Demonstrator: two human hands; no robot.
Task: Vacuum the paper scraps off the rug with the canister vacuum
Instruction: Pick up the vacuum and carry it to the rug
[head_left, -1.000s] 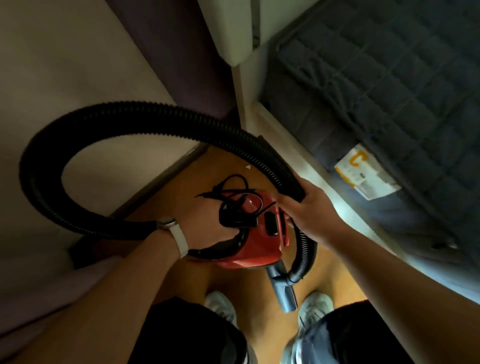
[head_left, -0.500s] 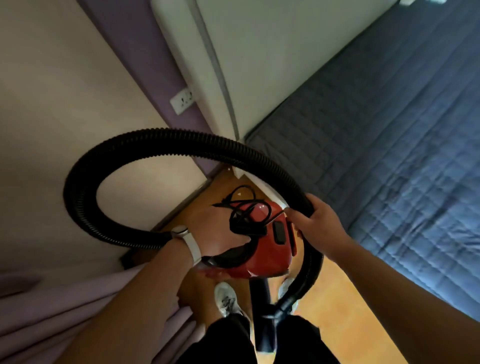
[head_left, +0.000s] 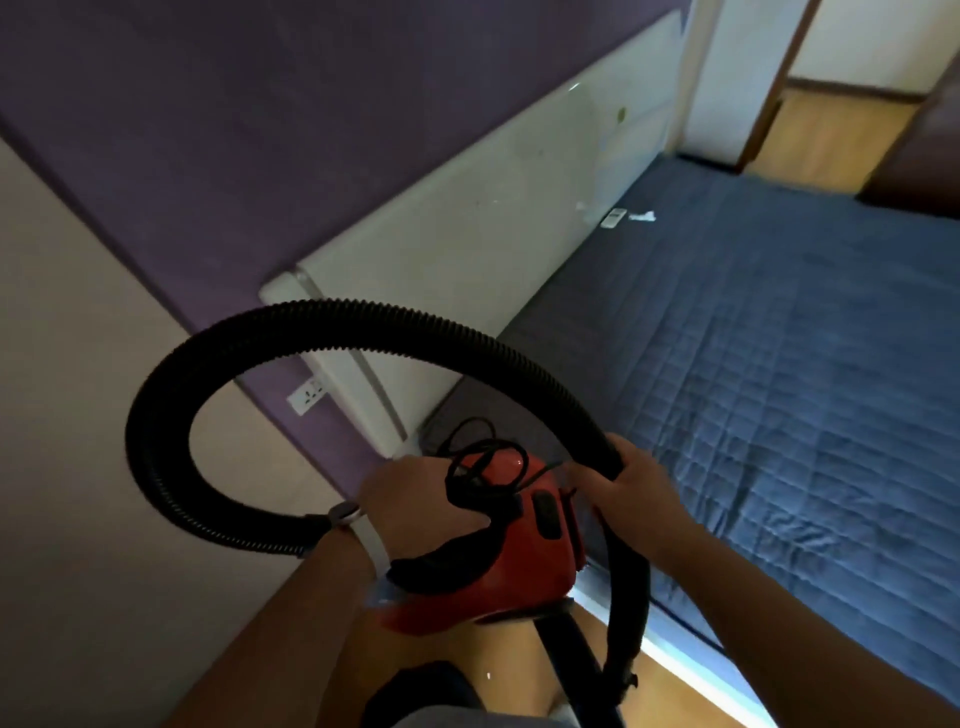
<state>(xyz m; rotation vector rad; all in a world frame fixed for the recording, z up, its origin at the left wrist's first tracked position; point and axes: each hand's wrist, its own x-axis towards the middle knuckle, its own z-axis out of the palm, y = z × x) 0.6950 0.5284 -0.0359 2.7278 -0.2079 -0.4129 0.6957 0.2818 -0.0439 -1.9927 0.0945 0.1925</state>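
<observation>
Red canister vacuum (head_left: 519, 571) and one black hose (head_left: 311, 322), two hands (head_left: 415, 499) (head_left: 634, 493) gripping

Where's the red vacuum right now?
In the head view, the red vacuum is low in the middle, held by the left hand, with the right hand gripping its black hose just right of it.

Two bare hands are recorded, left hand (head_left: 415, 501) and right hand (head_left: 636, 499); both forearms are uncovered up to the frame edge. A wristwatch (head_left: 347, 515) is worn on the left wrist: small rounded pale case, light smooth strap. Dark clothing (head_left: 415, 693) is glimpsed at the bottom edge; detail is not resolved.
</observation>
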